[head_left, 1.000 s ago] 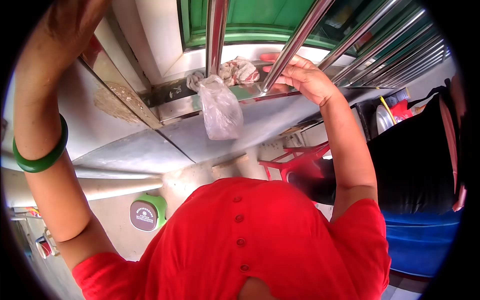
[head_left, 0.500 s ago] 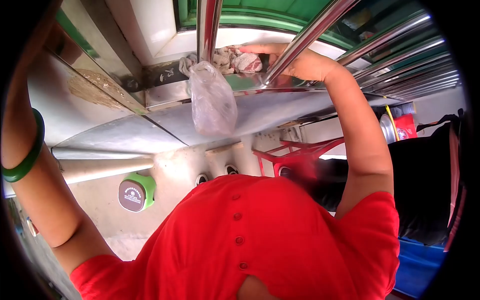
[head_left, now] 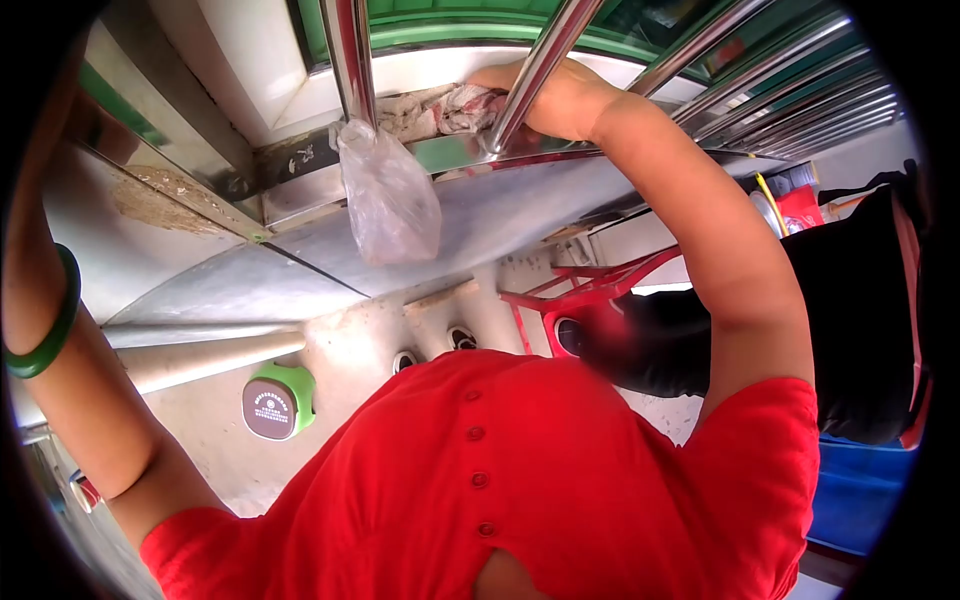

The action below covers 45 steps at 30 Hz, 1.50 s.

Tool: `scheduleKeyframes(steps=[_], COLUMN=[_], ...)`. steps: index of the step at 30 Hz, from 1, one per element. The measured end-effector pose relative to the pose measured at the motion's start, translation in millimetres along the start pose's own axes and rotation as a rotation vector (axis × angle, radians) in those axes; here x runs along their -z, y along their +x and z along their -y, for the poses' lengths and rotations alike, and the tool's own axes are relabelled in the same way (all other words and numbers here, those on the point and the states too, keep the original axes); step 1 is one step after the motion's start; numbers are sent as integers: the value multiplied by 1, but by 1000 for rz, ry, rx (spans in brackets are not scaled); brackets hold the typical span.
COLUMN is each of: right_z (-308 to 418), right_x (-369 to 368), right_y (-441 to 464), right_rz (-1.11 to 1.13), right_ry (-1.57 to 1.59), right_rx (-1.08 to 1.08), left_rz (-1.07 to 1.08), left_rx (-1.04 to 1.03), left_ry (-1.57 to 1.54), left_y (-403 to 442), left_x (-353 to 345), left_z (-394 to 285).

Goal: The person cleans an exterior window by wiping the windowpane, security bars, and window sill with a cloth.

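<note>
My right hand reaches behind a steel window bar, its fingers curled over the right end of a crumpled, whitish rag with reddish patches. The rag lies along the window sill, and the bar hides part of my fingers. Left of it, a clear plastic bag hangs at the foot of another bar. My left arm, with a green bangle on it, is raised along the left edge; its hand is outside the picture.
More steel bars run to the right before a green window frame. Below are a grey ledge, a green stool with a brown top and a red metal frame. A person in black trousers is at the right.
The view has shifted, so the bars and bag appear further left. My right hand has closed in on the rag, which looks more drawn out along the sill.
</note>
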State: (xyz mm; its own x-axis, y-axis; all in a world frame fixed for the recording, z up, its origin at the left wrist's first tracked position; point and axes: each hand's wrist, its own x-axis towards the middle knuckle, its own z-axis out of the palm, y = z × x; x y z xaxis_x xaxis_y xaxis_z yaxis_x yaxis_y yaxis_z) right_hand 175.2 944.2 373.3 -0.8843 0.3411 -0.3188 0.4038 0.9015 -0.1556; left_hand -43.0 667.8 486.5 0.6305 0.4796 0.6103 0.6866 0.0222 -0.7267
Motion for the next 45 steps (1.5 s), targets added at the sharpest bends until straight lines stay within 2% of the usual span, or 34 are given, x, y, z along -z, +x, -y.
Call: scheduleKeyframes(steps=[1, 3, 4, 7, 8, 10, 13, 14, 15, 17, 19, 23, 27, 29, 30, 32, 33, 35, 37, 39, 41, 43, 45], right_z=[-4, -16, -7, -12, -7, -15, -36, -36, -32, -31, -9, -14, -9, -15, -17, -18, -17, -13, -20, -32, -26, -21, -25], right_x=[-4, -11, -4, -5, -3, -4, 12, 16, 21, 10, 14, -4, -2, -4, -11, -27, -30, -33, -42, -46, -37, -22, -18], right_y=[0, 2, -4, -3, -5, -3, -5, -11, -18, -25, -41, -35, -39, -37, -32, -23, -18, -8, -1, 2, -1, -1, -7], right_rz=[-3, -211, -158, -183, -166, -192, -100, -206, -277, -676, -289, -406, -390, -396, -387, -161, -158, 5, -73, -232, -303, -62, -2], right_ry=[4, -189, -277, -311, -349, -309, 278, 520, 511, -360, -683, -836, -825, -341, -347, 744, 745, 744, 646, 136, 25, -390, -365], right_rx=[-3, 71, 65, 106, 53, 47, -108, -3, -57, 291, -96, -55, -116, -60, -55, 48, 46, -26, 48, 271, 279, -210, -198], left_rz=[2, -7, -10, -20, -19, -11, -14, -16, -15, -26, -34, -44, -57, -62, -62, -61, -59, -56, -57, -65, -70, -66, -69], left_rx=[0, -4, -5, -5, -2, -4, -8, -6, -6, -4, -9, -20, -20, -5, 1, 2, 4, 6, 2, 3, 4, 4, 3], left_ry=[-2, 5, 6, 24, 27, 14, 19, 21, 23, 16, 15, 22, 12, 2, -2, -10, -16, -20, -18, -25, -21, -24, -22], left_y=[0, 0, -1, -6, -10, -15, -19, -21, -21, -22, -21, -21, -22, -26, -27, -27, -27, -27, -25, -23, -23, -23, -25], left_x=[0, 0, 0, 4, 6, 7, 11, 11, 11, 8, 4, 1, -2, -3, -4, -4, -5, -5, -6, -8, -9, -10, -10], left_z=[0, 0, 0, 4, 3, -2, -1, -1, -1, 2, 6, 16, 17, 17, 17, 18, 19, 20, 20, 21, 21, 20, 22])
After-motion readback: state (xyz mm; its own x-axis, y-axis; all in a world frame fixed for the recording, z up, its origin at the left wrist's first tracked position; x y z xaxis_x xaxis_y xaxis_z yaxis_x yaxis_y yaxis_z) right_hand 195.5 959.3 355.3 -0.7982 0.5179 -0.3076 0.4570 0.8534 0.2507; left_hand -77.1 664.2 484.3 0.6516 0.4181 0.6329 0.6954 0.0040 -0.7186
